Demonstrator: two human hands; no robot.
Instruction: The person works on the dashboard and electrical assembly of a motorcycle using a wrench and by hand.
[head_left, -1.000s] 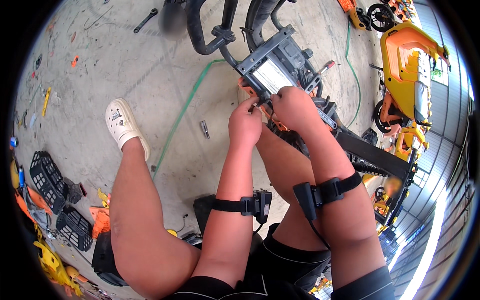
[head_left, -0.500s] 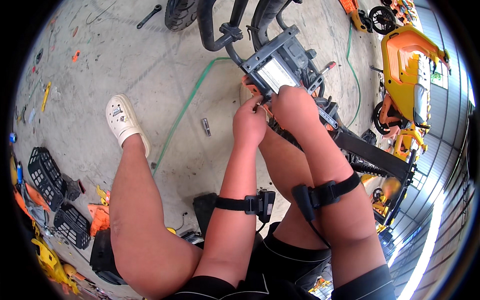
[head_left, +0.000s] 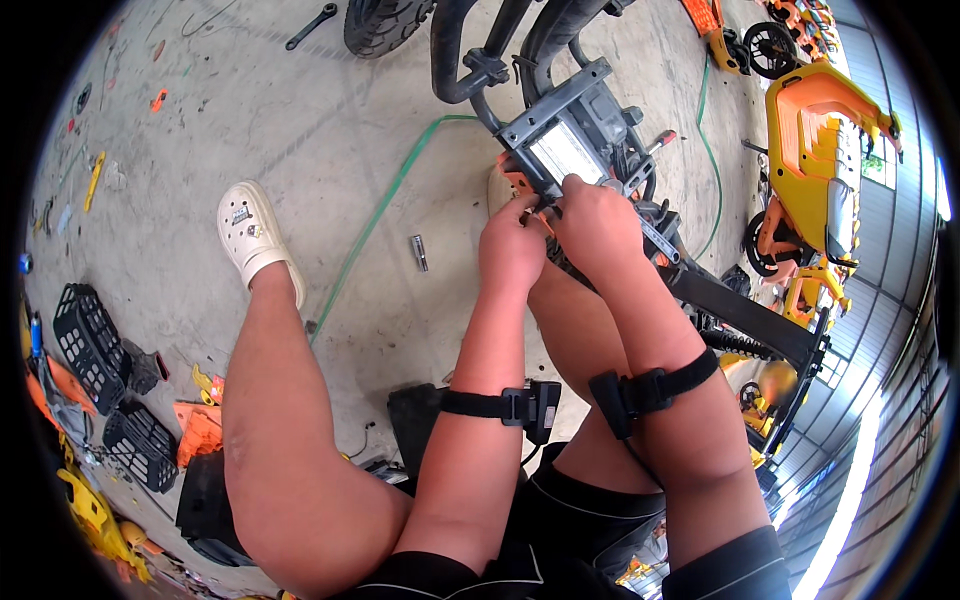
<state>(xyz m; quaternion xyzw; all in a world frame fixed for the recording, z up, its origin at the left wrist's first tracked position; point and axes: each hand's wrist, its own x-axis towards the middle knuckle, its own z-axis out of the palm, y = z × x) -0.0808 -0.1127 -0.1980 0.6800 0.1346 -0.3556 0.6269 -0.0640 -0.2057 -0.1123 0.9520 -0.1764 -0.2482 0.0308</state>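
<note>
My left hand (head_left: 512, 250) has its fingers curled at the lower edge of a black metal frame section (head_left: 545, 107) with a white label (head_left: 563, 152), beside an orange part (head_left: 513, 175); what its fingertips grip is hidden. My right hand (head_left: 600, 230) is closed at the same edge, just right of the left, its fingertips out of sight. A silver wrench (head_left: 660, 240) lies under or beside the right hand; I cannot tell whether it is held. A screwdriver with red on its handle (head_left: 662, 138) sticks out at the frame's right side.
A tire (head_left: 385, 22), loose wrench (head_left: 310, 27), metal socket (head_left: 419, 253) and green hose (head_left: 400, 165) are on the concrete floor (head_left: 250, 120). Black grilles (head_left: 90, 345) and yellow parts (head_left: 90, 510) lie left. Yellow scooters (head_left: 800, 160) stand right. My legs flank the work.
Across the frames the view shifts slightly, with the scene sliding right. Both hands stay at the frame's lower edge, with small finger movements; nothing has visibly been picked up or released.
</note>
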